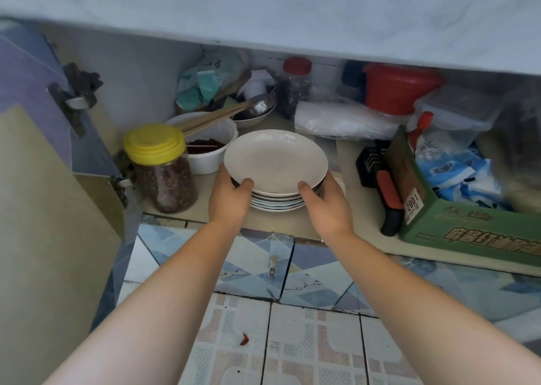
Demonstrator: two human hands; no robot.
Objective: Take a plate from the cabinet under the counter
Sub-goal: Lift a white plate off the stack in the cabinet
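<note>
Both thumbs rest on the near rim of the top plate (275, 162); the other fingers of the left hand (231, 197) and right hand (328, 203) curl under its sides, gripping it. It sits on a plate stack (275, 204) on the cabinet shelf (351, 218), beside a yellow-lidded jar (161, 168).

Plate (275, 162): round, shallow, off-white, glossy; topmost of plate stack (276, 201) on cabinet floor (360, 209), near front edge; tilted slightly, near rim raised; lower plates white, dark-edged rims.
</note>
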